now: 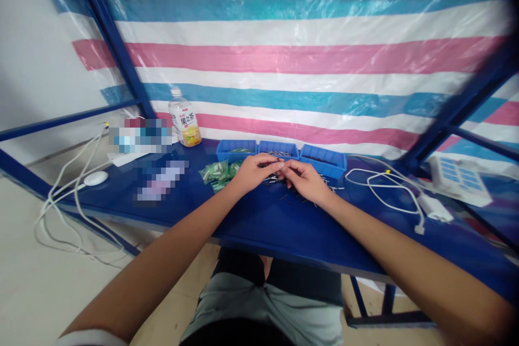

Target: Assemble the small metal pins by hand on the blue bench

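My left hand [256, 171] and my right hand [302, 177] meet over the middle of the blue table, fingertips pinched together. Whatever lies between the fingers is too small to make out. Beneath and around them is a pile of thin dark and silvery pieces [326, 184]. Just behind the hands stand three blue bins: the left bin [227, 150] has something green in it, the middle bin [290, 149] holds small silvery pieces, and the right bin [336, 166] holds dark ones. Small green packets [217, 173] lie close to my left hand.
A drink bottle [186, 121] stands at the back left, near blurred-out items. White cables and a white adapter [434, 208] lie on the right, beside a power strip [460, 181]. A round white object [96, 178] rests at the left end. Blue posts frame the table [259, 227].
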A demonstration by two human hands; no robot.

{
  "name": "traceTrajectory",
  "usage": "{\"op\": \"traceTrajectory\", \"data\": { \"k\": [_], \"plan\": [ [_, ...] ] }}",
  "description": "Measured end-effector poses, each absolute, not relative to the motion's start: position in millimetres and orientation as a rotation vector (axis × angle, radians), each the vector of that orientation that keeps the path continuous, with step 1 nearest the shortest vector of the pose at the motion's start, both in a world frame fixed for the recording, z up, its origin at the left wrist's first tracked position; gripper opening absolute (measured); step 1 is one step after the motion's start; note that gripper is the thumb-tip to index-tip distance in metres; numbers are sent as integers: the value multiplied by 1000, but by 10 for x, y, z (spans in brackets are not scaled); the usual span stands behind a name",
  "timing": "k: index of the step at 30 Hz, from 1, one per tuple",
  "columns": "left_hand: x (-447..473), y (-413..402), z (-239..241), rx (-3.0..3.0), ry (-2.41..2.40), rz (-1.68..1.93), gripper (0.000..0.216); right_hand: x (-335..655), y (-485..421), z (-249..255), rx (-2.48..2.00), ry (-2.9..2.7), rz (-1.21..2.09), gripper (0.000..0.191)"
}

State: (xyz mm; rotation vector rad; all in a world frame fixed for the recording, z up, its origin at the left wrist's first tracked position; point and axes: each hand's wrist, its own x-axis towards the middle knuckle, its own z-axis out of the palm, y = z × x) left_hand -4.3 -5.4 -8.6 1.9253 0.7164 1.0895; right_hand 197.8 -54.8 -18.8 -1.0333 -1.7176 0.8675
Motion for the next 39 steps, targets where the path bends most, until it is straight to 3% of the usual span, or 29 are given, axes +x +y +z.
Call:
{"op": "traceTrajectory", "data": {
  "k": [39],
  "plan": [
    [-58, -24, -98, 1965, 675, 1135, 27, 2010, -545, -194, -1038, -1747, 845, 38]
  ]
}}
